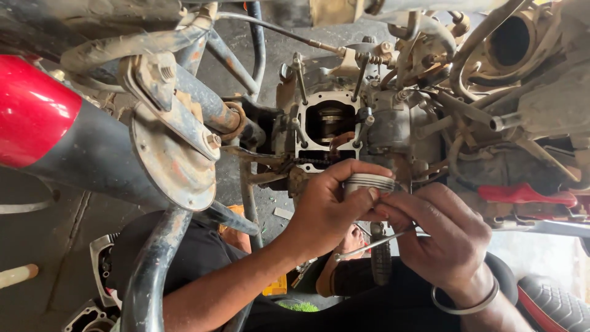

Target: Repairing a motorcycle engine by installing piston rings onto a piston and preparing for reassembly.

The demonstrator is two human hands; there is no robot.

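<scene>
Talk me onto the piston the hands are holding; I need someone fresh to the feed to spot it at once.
Find the square open bore of the engine block at picture centre, with four studs standing out of it. Just below it, the left hand cups a short, pale metal cylinder, the piston, with the right hand beside it. Fine grooved rings around its side and its clean silver colour set it apart from the grimy parts around it.

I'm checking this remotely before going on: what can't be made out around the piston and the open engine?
Head view only:
- Piston: lower part hidden by the left hand and its fingers.
- Thin metal tool: working end hidden under the right hand.
- Engine opening: inside dark, detail too small.
- Red tank: cut off by the left edge.
</scene>
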